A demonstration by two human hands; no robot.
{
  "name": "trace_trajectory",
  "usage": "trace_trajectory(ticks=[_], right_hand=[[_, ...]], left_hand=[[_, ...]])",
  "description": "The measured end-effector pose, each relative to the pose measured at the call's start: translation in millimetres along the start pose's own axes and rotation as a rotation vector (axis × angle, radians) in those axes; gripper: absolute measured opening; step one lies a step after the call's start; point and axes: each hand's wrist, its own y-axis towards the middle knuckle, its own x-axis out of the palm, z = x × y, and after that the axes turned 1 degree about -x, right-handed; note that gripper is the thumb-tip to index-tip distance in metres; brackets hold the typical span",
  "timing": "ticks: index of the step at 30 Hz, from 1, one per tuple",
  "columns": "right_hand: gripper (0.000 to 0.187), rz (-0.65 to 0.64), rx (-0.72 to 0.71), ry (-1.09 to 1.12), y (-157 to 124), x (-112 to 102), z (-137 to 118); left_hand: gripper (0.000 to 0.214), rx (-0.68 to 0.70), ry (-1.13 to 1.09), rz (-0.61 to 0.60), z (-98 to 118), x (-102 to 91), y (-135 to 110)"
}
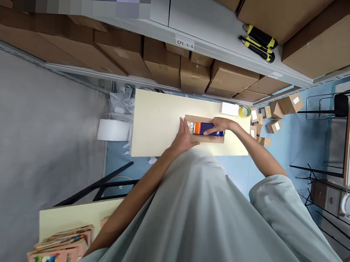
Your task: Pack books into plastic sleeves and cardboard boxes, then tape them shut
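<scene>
A flat brown cardboard box [193,118] lies on the pale yellow table [157,122]. On it rests a long blue, orange and silver package [201,128]. My right hand [219,126] is curled over the blue end of that package and grips it. My left hand [185,137] rests against the left end of the cardboard box, fingers spread around its edge by the silver end of the package.
A white box [229,108] and a yellow tape roll [244,111] sit at the table's far edge. Small brown cartons [275,113] lie on the blue floor at right. Shelves of cardboard boxes [167,67] stand behind, with yellow-black cutters [259,41] on top. A stack of books [61,246] is lower left.
</scene>
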Motion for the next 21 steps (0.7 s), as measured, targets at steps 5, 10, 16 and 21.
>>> trace_trajectory(ticks=[5, 10, 16, 21], right_hand=[[0.069, 0.026, 0.033, 0.012, 6, 2, 7], [0.066, -0.01, 0.052, 0.066, 10, 7, 12], [0.064, 0.019, 0.022, -0.065, 16, 5, 12], [0.055, 0.04, -0.03, -0.072, 10, 2, 21]], left_hand=[[0.155, 0.112, 0.453, -0.051, 9, 10.2, 15], [0.125, 0.09, 0.472, -0.02, 7, 14.6, 16], [0.149, 0.031, 0.563, -0.083, 6, 15.5, 18], [0.159, 0.0, 0.622, -0.086, 3, 17.0, 22]])
